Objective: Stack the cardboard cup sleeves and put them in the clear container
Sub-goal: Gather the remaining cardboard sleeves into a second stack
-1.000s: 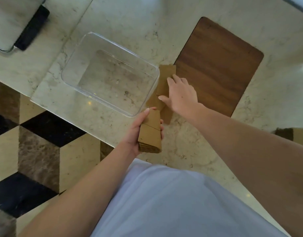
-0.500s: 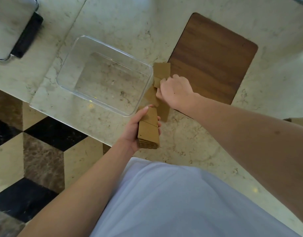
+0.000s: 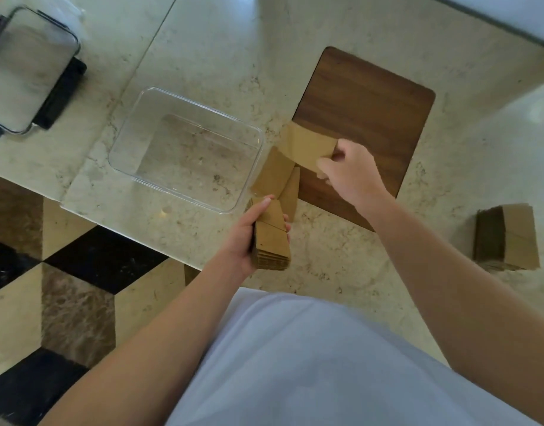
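The flat brown cardboard sleeve (image 3: 309, 149) has just come up off the table, pinched in the right hand (image 3: 352, 170). The left hand (image 3: 249, 241) grips the small brown sleeve stack (image 3: 272, 241) near the empty clear plastic container (image 3: 187, 149). Two loose sleeves (image 3: 280, 182) lie between.

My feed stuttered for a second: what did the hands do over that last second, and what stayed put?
The right hand, flat on the loose sleeves a second ago, curled its fingers and now pinches one cardboard sleeve, lifting it off the pile. The left hand still grips its stack of sleeves. The clear container remains empty, and two loose sleeves stay beside it.
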{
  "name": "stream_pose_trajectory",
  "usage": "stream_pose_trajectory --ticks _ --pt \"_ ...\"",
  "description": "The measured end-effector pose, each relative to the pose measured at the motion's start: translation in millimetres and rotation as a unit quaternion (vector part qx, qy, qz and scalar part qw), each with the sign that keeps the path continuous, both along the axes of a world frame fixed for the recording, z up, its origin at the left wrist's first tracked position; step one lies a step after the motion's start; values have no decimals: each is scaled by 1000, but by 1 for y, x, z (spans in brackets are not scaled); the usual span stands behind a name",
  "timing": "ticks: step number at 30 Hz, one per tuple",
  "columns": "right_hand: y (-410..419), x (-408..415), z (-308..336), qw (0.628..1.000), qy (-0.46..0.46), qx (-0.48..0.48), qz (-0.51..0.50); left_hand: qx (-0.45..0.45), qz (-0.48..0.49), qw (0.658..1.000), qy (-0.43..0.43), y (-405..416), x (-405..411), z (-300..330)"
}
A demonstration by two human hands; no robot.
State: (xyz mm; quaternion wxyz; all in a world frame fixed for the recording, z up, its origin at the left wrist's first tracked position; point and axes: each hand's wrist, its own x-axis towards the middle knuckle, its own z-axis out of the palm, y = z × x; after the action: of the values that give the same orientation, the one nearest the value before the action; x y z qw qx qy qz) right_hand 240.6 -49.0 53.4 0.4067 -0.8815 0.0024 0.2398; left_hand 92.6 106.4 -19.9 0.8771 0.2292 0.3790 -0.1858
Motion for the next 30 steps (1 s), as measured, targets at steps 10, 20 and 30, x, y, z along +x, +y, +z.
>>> stream_pose_trajectory --ticks 10,20,30 --pt "-54 -69 6 913 308 258 -77 -7 3 1000 -23 -20 0 15" --pt "-51 -97 3 920 257 278 -103 -8 14 992 -122 -12 -2 24" --pt "-52 -95 10 925 227 285 -109 86 -147 982 -79 -6 -7 33"
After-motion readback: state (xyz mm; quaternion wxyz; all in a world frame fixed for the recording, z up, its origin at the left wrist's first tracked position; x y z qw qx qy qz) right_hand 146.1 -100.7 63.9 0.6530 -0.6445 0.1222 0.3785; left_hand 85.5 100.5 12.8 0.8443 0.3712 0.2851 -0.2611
